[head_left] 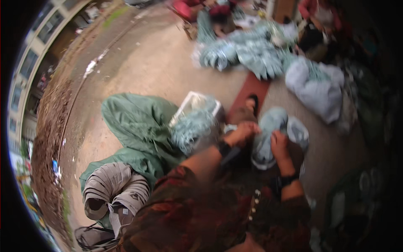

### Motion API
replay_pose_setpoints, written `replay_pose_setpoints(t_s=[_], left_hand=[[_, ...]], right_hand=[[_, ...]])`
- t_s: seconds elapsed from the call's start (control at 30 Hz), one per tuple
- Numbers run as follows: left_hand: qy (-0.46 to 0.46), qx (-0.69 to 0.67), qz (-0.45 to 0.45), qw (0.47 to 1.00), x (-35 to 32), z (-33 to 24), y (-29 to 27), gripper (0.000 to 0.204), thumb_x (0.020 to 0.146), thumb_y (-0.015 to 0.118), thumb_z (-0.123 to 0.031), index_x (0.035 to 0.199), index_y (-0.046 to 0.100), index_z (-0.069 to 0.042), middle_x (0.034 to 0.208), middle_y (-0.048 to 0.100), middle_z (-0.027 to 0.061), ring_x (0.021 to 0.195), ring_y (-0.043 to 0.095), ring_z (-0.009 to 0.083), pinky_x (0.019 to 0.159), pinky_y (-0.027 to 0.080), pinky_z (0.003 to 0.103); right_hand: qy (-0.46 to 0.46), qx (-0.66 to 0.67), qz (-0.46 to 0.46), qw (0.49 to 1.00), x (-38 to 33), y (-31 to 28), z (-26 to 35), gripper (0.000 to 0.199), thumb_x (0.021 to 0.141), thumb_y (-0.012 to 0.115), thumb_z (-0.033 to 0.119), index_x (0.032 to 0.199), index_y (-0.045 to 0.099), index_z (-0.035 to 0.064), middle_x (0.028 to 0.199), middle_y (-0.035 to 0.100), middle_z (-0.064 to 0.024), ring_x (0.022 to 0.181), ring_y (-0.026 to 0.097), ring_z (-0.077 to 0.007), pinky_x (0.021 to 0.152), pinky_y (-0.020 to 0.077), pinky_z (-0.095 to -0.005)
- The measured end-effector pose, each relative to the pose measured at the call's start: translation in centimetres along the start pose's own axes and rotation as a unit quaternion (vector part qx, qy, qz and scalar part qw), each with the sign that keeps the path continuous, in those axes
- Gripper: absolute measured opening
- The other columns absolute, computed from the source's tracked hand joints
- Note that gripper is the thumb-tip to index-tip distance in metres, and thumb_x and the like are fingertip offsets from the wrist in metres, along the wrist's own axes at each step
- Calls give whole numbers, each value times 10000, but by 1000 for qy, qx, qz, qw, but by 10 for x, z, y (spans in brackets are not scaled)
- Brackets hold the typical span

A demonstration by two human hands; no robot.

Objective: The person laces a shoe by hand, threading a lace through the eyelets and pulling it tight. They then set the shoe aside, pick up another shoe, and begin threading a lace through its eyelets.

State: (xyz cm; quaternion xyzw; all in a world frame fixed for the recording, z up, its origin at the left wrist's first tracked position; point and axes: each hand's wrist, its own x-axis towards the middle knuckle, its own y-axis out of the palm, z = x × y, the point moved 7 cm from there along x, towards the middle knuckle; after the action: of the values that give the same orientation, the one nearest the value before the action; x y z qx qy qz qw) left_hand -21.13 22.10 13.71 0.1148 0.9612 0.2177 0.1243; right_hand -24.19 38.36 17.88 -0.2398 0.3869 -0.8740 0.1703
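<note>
My left hand (244, 132) is closed, its fingertips pinched together at the left edge of a pale blue-green rounded bundle (273, 119). Just to the right, my right hand (279, 145) is also closed, in front of the same bundle. Motion blur hides what is between the fingers of either hand. The bundle looks like soft cloth pieces, perhaps caps, and its lower part sits in a whitish bag or container (297, 130) between my legs.
Left of my arms stand a large green sack (136, 119) and a white crate (216, 110) of pale green stringy pieces (191, 128). Nested grey caps (108, 182) lie near left. Farther off are pale green heaps (256, 50), a whitish sack (315, 90) and other seated people (323, 17).
</note>
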Motion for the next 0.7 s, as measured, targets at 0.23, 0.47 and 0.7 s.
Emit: replay_pose_setpoints(t_s=[0.23, 0.47, 0.7], left_hand=[[-42, -41, -55, 997, 13, 1, 13, 120, 860, 626, -109, 753, 587, -70, 658, 547, -32, 550, 480, 48, 496, 372, 176], [-1, 44, -131, 990, 29, -4, 16, 88, 820, 648, -32, 748, 598, -26, 694, 593, 2, 602, 527, 62, 563, 431, 203], [61, 50, -192, 978, 42, -12, 14, 93, 773, 670, 2, 749, 585, -26, 695, 584, -1, 609, 533, 63, 543, 428, 202]], right_hand=[[-48, 50, -59, 996, 10, -22, 32, 178, 700, 656, -9, 861, 581, 2, 842, 527, -167, 790, 546, -344, 686, 456, -400], [-20, 47, -50, 997, 3, -20, 31, 295, 697, 670, 7, 985, 608, 3, 857, 526, -152, 790, 550, -320, 701, 465, -386], [9, 45, -44, 998, 4, -18, 26, 305, 700, 668, 27, 996, 605, -3, 877, 533, -159, 812, 552, -329, 728, 461, -402]])
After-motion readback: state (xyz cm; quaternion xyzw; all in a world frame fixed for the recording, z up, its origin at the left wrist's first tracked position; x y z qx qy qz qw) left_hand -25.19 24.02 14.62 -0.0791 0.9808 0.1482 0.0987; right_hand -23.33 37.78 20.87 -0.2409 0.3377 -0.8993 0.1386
